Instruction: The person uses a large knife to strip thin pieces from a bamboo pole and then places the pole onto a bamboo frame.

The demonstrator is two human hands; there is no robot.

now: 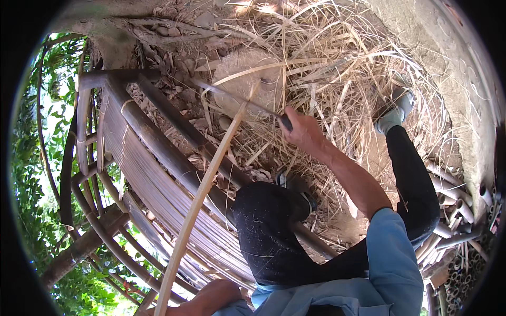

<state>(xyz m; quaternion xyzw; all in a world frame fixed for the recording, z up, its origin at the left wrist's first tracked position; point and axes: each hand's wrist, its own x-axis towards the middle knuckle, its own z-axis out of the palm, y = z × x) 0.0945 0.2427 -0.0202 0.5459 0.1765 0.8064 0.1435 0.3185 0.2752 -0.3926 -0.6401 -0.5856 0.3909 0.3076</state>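
My right hand (304, 131) is closed around the dark handle of a long-bladed knife (221, 92). The blade points to the far left and crosses a long pale bamboo strip (203, 189) near its far end. That strip slants from the lower left up to the blade, passing beside my left knee. At the lower edge, my left hand (174, 309) is around the strip's near part; its fingers are mostly cut off by the picture's rim. Beneath the blade and the strip's tip lies a round, flat-topped wooden block (237, 76).
Thin bamboo shavings (337, 68) cover the ground ahead and to the right. A slatted bamboo bench (153, 158) stands at my left, with green leaves beyond. Cut bamboo poles (453, 203) are piled at the right, below a pale wall (421, 47). My legs are spread apart.
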